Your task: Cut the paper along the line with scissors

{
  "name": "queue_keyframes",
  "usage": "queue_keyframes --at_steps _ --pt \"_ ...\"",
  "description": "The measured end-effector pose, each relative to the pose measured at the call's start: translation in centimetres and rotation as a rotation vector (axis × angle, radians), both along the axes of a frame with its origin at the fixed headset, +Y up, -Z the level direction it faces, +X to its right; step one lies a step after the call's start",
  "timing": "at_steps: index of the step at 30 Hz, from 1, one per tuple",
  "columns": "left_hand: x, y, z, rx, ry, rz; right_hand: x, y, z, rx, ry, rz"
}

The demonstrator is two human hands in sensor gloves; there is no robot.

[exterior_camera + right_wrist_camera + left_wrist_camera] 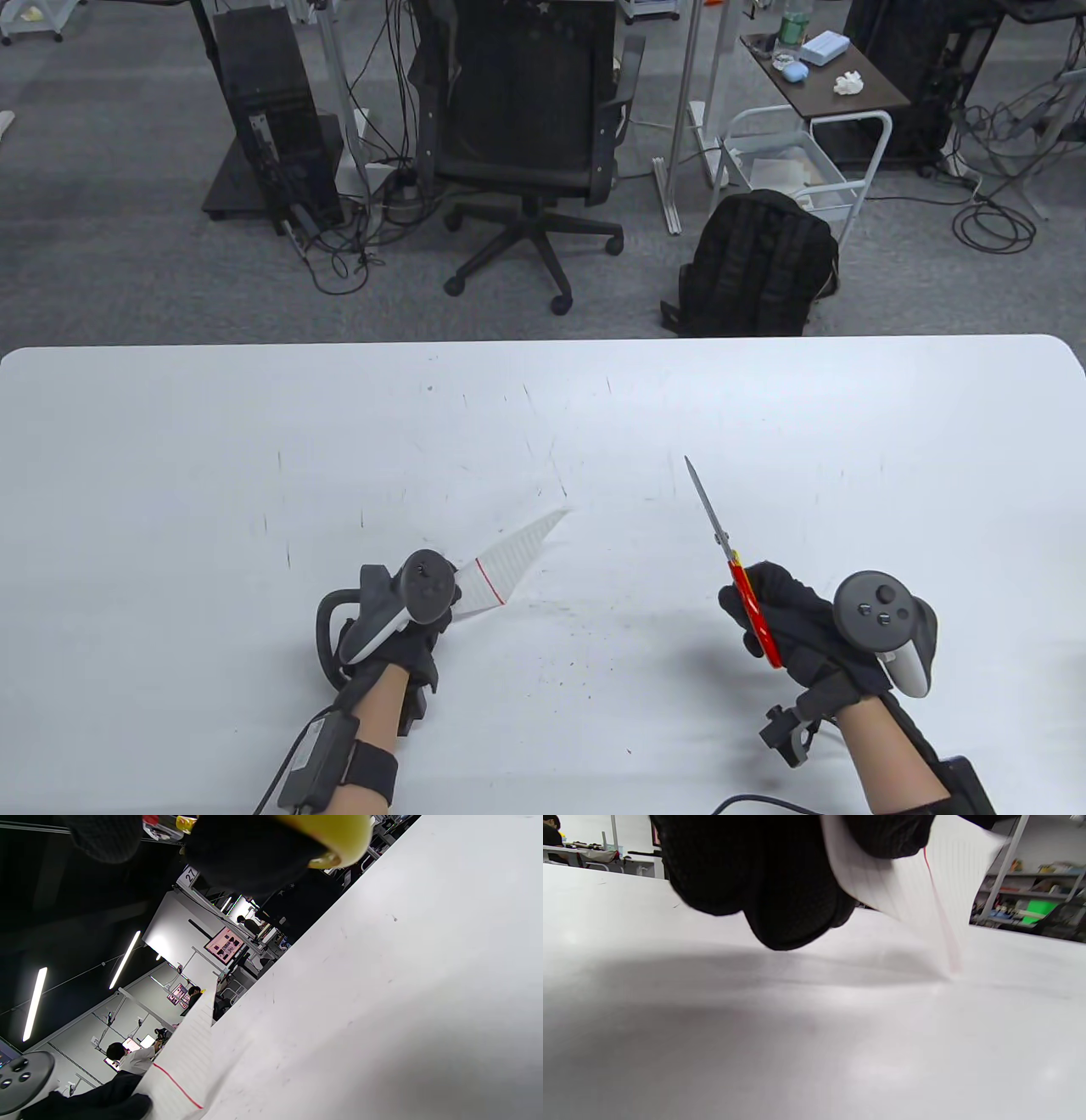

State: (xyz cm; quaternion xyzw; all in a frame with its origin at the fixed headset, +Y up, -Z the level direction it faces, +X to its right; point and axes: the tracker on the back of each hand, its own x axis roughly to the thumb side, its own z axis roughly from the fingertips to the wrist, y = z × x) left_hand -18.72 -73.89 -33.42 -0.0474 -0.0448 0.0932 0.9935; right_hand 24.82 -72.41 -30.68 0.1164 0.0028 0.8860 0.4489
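My left hand holds a sheet of lined white paper with a red line across it; the paper is tilted, one corner low near the table. In the left wrist view the gloved fingers pinch the paper above the table. My right hand grips red-handled scissors by the handles, blades together and pointing away to the far left. The scissors are apart from the paper, to its right. The right wrist view shows the paper and its red line.
The white table bears faint dark marks. Beyond its far edge stand an office chair, a black backpack and a computer tower on the floor.
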Motion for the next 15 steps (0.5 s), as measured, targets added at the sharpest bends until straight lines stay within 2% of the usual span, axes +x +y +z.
queue_keyframes --at_steps 4,6,15 --pt "-0.1 -0.5 1.7 0.063 -0.065 0.076 -0.2 -0.4 0.0 -0.016 0.000 0.023" --pt "-0.5 -0.8 2.1 0.102 -0.060 0.118 -0.5 -0.7 -0.1 -0.033 0.012 0.048" --pt "-3.2 -1.4 2.6 0.060 0.017 0.509 -2.0 -1.5 0.2 -0.014 0.084 0.154"
